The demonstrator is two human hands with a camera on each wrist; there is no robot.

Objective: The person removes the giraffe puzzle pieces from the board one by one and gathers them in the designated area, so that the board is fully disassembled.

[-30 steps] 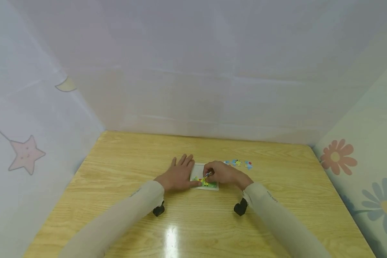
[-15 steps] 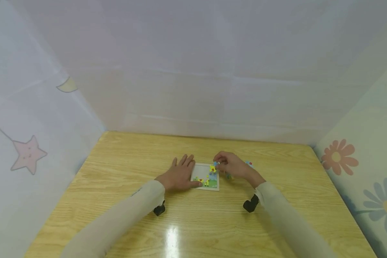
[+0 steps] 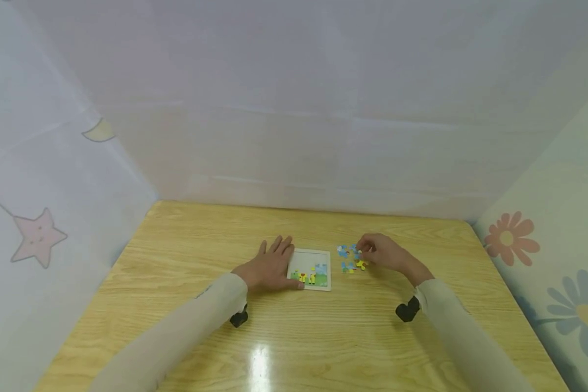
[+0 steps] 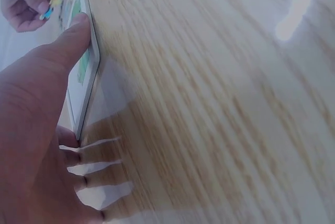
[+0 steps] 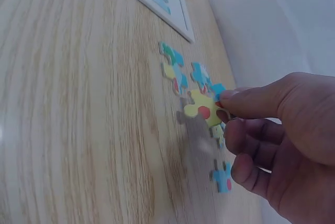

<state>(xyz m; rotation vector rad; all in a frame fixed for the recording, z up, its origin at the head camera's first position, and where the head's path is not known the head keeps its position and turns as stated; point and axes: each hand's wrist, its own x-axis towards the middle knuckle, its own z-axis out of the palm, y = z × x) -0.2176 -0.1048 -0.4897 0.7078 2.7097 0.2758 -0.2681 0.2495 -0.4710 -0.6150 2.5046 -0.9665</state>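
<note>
My left hand [image 3: 269, 270] lies flat with spread fingers along the left side of a white-framed puzzle board [image 3: 304, 260]. Its thumb [image 4: 78, 30] presses on the frame's near edge in the left wrist view. Green, blue and yellow pieces [image 3: 320, 275] fill the board's near strip and part of its right side. To the right of the board, my right hand [image 3: 387, 254] pinches a yellow puzzle piece [image 5: 199, 98] with a red spot and a blue corner between thumb and fingers. It hangs tilted above the table, over loose pieces.
Several loose puzzle pieces [image 5: 175, 75] lie on the wooden table [image 3: 284, 337] right of the board. One blue piece [image 5: 222, 177] with a red spot lies apart, below the right hand's fingers. A pale fabric wall [image 3: 299, 136] stands behind the table.
The right hand has moved from over the board to the right, carrying the yellow puzzle piece to above the loose pieces. The left hand stays in place on the board.
</note>
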